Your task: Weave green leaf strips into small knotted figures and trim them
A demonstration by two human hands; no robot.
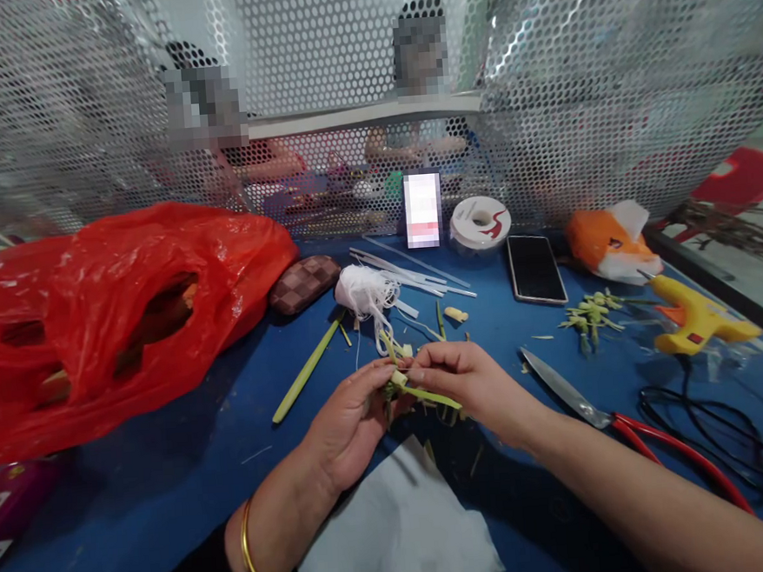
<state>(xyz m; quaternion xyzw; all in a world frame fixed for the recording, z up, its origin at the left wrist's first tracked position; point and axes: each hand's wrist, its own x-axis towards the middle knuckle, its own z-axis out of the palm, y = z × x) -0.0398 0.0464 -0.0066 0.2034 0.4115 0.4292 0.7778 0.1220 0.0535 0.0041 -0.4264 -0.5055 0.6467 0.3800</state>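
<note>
My left hand is closed, its thumb and fingers pinching a small bundle of pale green leaf strips. From the other side, my right hand pinches the same bundle, with one strip sticking out under its fingers. What the fingertips grip exactly is partly hidden. Just beyond the hands lies a tangle of white thread, some strands trailing toward the bundle. A long green stalk rests left of it. Scissors with red handles lie open-bladed or overlapped, I cannot tell, right of my right hand. Grey-white cloth or paper lies below.
A red plastic bag and checkered pouch lie left. Behind are a lit phone, ribbon spool and dark phone. A yellow glue gun with black cable is right. People sit beyond the perforated screen.
</note>
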